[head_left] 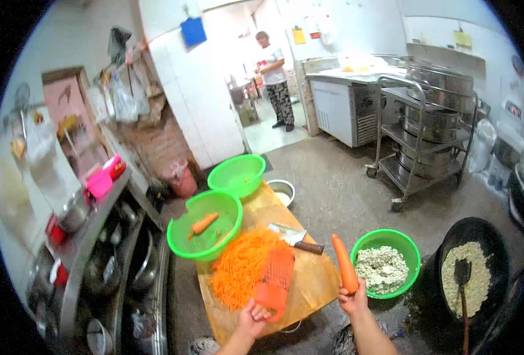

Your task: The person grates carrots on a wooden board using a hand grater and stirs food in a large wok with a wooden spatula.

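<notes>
The landmark for all positions is the pale brown, rectangular wooden board [312, 290]. The left hand [253, 318] is at the near edge of the board, its fingers clamped on the near end of a flat orange grater [275, 278]. The far part of the grater rests against a loose pile of thin orange carrot shreds [235, 266] on the left half of the board. The right hand [353, 299] is just beyond the right corner of the board, its fingers clamped on the thick lower end of a long, tapered orange carrot [345, 265]. The carrot points upward, clear of the grater.

A broad-bladed metal cleaver with a dark brown handle [309, 247] lies on the board beyond the grater. At the left edge of the board, a round bright green basin [202, 255] contains a shorter orange carrot [202, 224]. A second round green basin [232, 173] is at the far end. Right of the board stands a round green bowl [414, 254] of whitish pieces [383, 270]; farther right, a black wok [502, 260] contains pale chopped food [481, 266] and a long-handled dark spatula [463, 275].
</notes>
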A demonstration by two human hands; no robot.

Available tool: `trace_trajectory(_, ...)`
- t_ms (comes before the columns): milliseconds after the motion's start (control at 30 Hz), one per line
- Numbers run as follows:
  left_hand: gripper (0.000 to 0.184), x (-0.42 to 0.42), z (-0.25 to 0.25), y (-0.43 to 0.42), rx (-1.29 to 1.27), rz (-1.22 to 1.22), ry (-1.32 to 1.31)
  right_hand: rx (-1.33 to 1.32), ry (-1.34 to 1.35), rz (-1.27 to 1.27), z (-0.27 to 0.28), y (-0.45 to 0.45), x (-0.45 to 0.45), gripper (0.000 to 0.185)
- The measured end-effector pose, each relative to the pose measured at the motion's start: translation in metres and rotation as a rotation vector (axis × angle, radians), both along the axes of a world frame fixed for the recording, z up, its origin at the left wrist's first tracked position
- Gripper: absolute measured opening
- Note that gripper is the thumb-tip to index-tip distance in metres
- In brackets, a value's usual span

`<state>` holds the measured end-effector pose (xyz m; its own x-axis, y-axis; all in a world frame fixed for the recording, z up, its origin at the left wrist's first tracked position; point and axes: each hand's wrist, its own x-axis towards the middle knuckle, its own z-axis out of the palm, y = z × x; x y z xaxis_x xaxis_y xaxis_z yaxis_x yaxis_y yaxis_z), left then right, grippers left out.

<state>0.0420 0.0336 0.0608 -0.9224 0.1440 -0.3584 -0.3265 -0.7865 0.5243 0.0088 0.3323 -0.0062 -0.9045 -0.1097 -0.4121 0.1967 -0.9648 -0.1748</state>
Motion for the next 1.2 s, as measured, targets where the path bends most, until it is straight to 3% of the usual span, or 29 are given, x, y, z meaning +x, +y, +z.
trace_trajectory(200,0.02,0.001,-0.021,0.027,0.092,-0.071,-0.036,-0.051,0.028,0.012,0.007,0.03,-0.014,0.04)
trace_trajectory(900,0.024,-0.013,-0.027,0.062,-0.119,0.069,-0.161,-0.145,0.068,0.155,0.018,0.06,0.01,0.036)
trace_trajectory(1100,0.026,-0.003,-0.03,0.069,0.182,-0.038,-0.087,-0.017,0.11,0.08,0.018,0.066,0.007,0.038)
trace_trajectory(1200,0.027,0.001,-0.034,0.072,0.267,0.031,-0.154,0.044,0.179,0.034,0.01,0.061,0.001,0.039)
